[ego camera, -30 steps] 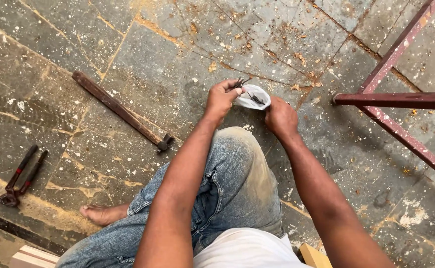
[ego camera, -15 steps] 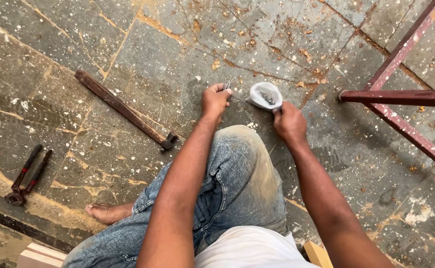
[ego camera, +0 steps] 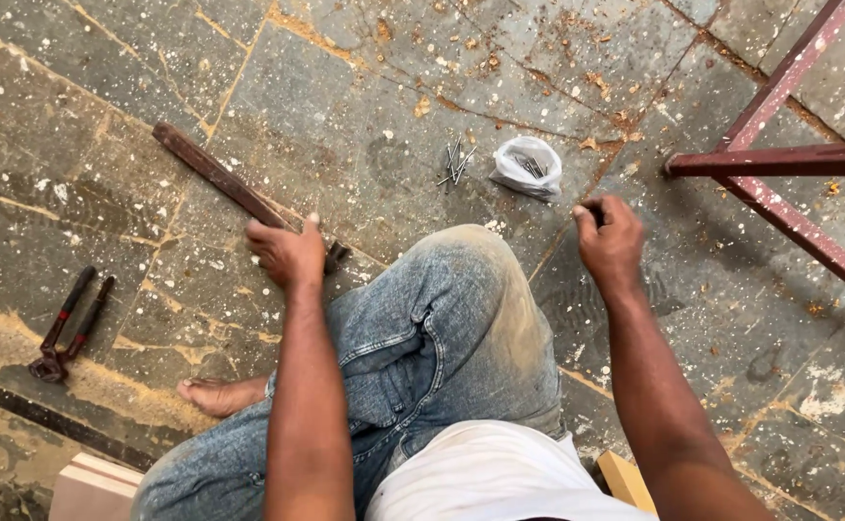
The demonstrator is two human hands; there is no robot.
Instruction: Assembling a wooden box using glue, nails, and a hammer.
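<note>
View from the head camera, looking down. I read the rusty iron bar [ego camera: 212, 172] as the main object: it lies flat on the stone floor [ego camera: 365, 87], running diagonally from upper left towards the bent knee in blue jeans [ego camera: 451, 318], its darker head end [ego camera: 334, 255] just beside that knee. The left hand [ego camera: 287, 253] rests on the bar close to the head end, fingers curled down over it and thumb raised; the bar does not appear lifted. The right hand [ego camera: 611, 236] hovers above the floor on the other side of the knee, closed into a loose fist, with a small dark piece [ego camera: 594, 208] pinched at the fingertips; I cannot tell what the piece is.

Beyond the knee, a few loose nails [ego camera: 455, 162] lie scattered on the floor, and just beside them sits a small white plastic bag [ego camera: 529, 166], open, with more nails inside. A red-painted metal frame [ego camera: 779, 159] crosses the upper right. Well apart on the left lies a pair of pincers [ego camera: 66, 323]. A bare foot [ego camera: 220, 394] shows under the leg, and pale wooden pieces [ego camera: 90, 487] sit at the lower edge.

In my judgement the step in hand is taking hold of the bar; lifting it would call for a firm wrap near the head, clear of the knee.
</note>
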